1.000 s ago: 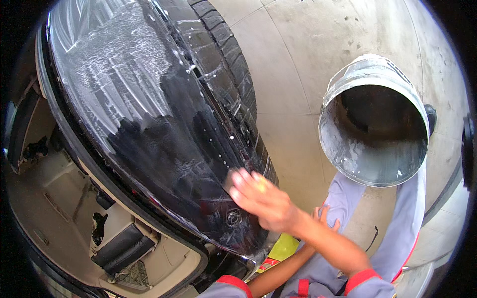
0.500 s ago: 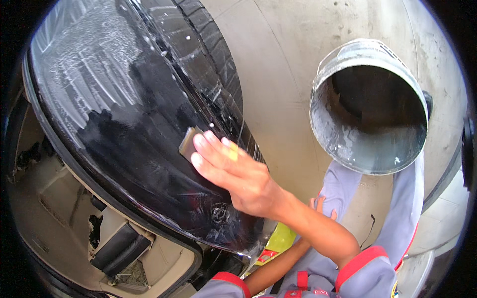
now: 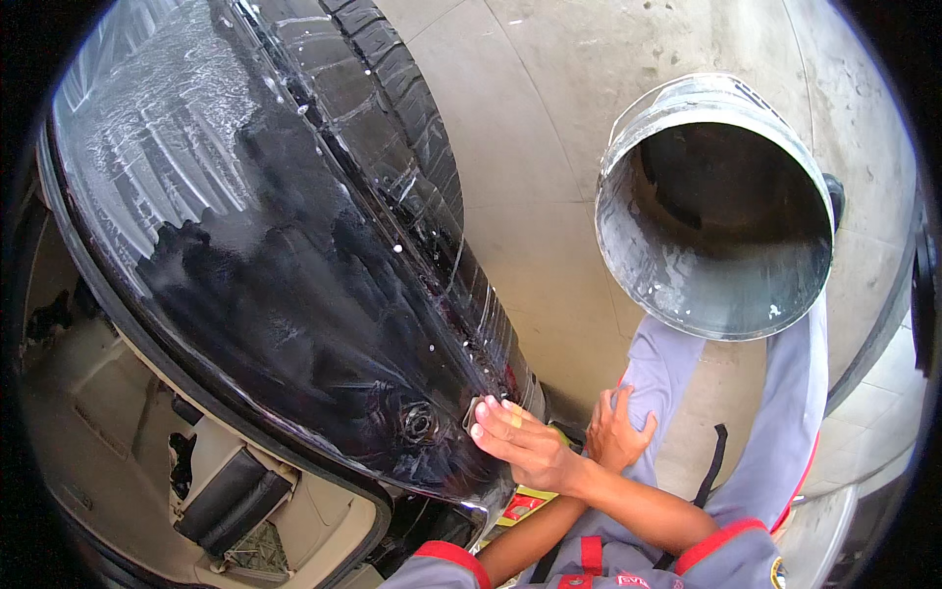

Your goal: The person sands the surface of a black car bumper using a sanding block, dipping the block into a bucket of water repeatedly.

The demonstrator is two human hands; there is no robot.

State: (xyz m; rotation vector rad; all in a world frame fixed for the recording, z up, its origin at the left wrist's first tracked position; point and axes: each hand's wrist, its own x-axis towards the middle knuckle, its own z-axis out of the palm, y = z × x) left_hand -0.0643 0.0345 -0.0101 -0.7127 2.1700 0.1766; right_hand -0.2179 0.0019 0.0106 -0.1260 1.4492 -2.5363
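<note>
Close to the lower end of a wet black car body panel (image 3: 304, 324), my right hand (image 3: 522, 450) pinches a small grey-brown piece of sandpaper (image 3: 470, 414). The fingers press it against the panel's edge on the tyre side, and they hide most of it. Beside it is a round fitting (image 3: 420, 422) set in the panel. My left hand (image 3: 618, 432) rests on my grey trouser leg (image 3: 662, 368), fingers spread and holding nothing. My right forearm crosses over the left one. Whitish streaks and residue cover the panel's far left part.
A large bucket (image 3: 628, 260) with a whitish, stained wall stands right of the panel, its mouth facing me. A tyre (image 3: 412, 118) lies along the panel's right side. Beige car interior trim (image 3: 108, 422) shows at the left. The concrete floor (image 3: 549, 265) looks wet near the tyre.
My right hand has slid with the sandpaper toward me and right, from mid-panel to its lower edge. My left hand, formerly mostly hidden behind my right arm, now shows on the leg.
</note>
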